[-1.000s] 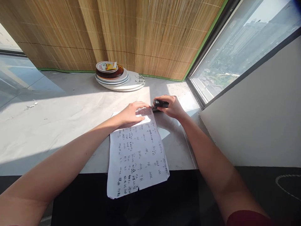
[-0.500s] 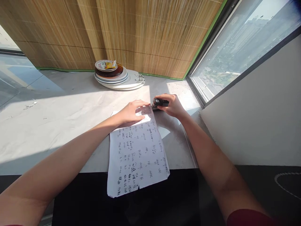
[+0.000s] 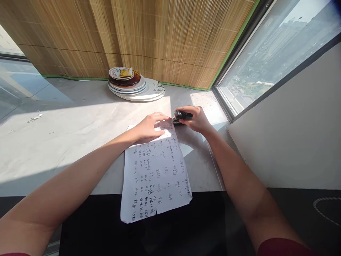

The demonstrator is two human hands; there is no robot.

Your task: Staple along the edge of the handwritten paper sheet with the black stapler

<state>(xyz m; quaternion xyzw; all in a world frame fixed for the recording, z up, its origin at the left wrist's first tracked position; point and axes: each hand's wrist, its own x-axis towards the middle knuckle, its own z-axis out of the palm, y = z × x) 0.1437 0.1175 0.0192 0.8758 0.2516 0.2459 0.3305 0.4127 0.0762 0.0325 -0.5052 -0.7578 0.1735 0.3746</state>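
Observation:
Sheets of white paper [image 3: 157,177] with handwriting lie on the grey marbled ledge, their lower end hanging past its front edge. My left hand [image 3: 151,126] rests on the upper part of the paper, fingers apart and pointing right. A black stapler [image 3: 183,115] is in my right hand [image 3: 197,120], which is wrapped round it. The stapler's front end meets the paper's top right corner. Whether the paper is between its jaws is too small to tell.
A stack of plates [image 3: 135,87] with a small yellow packet [image 3: 126,72] on top stands at the back. Behind it hangs a bamboo blind [image 3: 160,42]. A window [image 3: 255,71] and white wall [image 3: 298,124] border the right side.

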